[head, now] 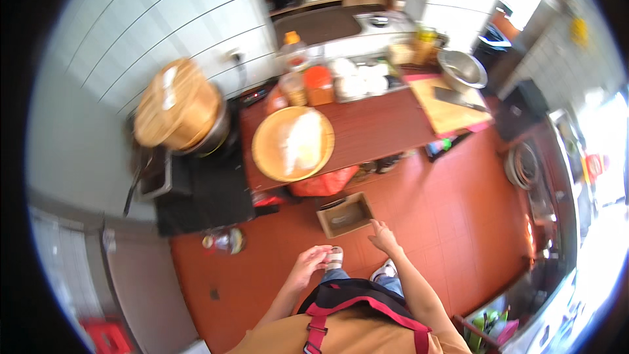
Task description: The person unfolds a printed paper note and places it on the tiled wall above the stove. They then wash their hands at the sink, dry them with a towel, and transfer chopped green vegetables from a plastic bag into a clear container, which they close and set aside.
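Note:
My left hand (pixel 312 263) hangs in front of the black and red apron (pixel 363 295), its fingers apart and nothing seen in it. To the right, my right hand (pixel 383 237) is held out with a finger extended, near the corner of a small open cardboard box (pixel 367 201) on the floor; whether they touch is unclear. Beyond the box stands a reddish-brown table (pixel 373 123). On its left end a round woven basket (pixel 264 143) holds a white cloth or bag (pixel 304 142). A cleaver (pixel 454 99) lies on a wooden cutting board (pixel 442 118) at the table's right end.
A wooden steamer (pixel 172 108) sits at the left over a black counter (pixel 211 196). Jars (pixel 318 86) and white bowls or cups (pixel 358 78) line the table's back. A metal bowl (pixel 462 70) stands by the board. A bottle-like container (pixel 226 241) is on the floor at left.

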The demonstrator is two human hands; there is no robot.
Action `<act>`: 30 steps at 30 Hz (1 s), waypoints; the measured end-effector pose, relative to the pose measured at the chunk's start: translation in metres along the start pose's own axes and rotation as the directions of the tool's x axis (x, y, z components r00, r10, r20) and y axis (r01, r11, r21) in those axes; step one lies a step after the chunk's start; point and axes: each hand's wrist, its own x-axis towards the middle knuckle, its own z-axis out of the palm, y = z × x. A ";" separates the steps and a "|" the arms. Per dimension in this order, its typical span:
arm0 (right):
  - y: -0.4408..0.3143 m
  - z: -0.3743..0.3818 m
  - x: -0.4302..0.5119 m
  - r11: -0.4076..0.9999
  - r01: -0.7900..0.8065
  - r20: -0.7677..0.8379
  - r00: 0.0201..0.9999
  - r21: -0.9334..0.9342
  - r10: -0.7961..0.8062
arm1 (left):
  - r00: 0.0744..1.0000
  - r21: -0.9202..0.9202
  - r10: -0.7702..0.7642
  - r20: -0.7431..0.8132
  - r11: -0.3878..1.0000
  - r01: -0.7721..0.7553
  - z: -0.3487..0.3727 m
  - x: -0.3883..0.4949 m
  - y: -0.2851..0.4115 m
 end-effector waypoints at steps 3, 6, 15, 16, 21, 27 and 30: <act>0.046 -0.022 -0.017 0.976 -0.149 0.051 0.989 0.161 0.142 | 0.995 0.139 0.053 0.079 0.988 -0.063 0.028 0.030 0.004; 0.105 -0.042 -0.050 0.853 -0.161 0.067 0.987 0.496 0.147 | 0.999 0.386 0.025 0.022 0.922 -0.032 0.062 0.064 0.006; 0.288 -0.134 -0.167 0.077 0.000 -0.027 0.937 0.997 0.349 | 0.954 0.364 -0.132 0.267 0.931 0.027 0.270 0.169 -0.015; 0.307 -0.151 -0.183 -0.014 0.065 -0.055 0.928 0.998 0.369 | 0.927 0.303 -0.136 0.348 0.953 0.026 0.303 0.178 -0.014; 0.376 -0.226 -0.239 0.016 0.380 -0.322 0.761 0.925 0.563 | 0.806 0.319 -0.196 0.558 0.948 0.009 0.439 0.201 -0.018; 0.461 -0.265 -0.262 0.064 0.530 -0.413 0.573 0.846 0.708 | 0.743 0.473 -0.378 0.552 0.876 0.094 0.562 0.263 -0.031; 0.523 -0.282 -0.273 0.090 0.530 -0.379 0.468 0.843 0.798 | 0.713 0.437 -0.344 0.611 0.898 0.059 0.630 0.303 -0.045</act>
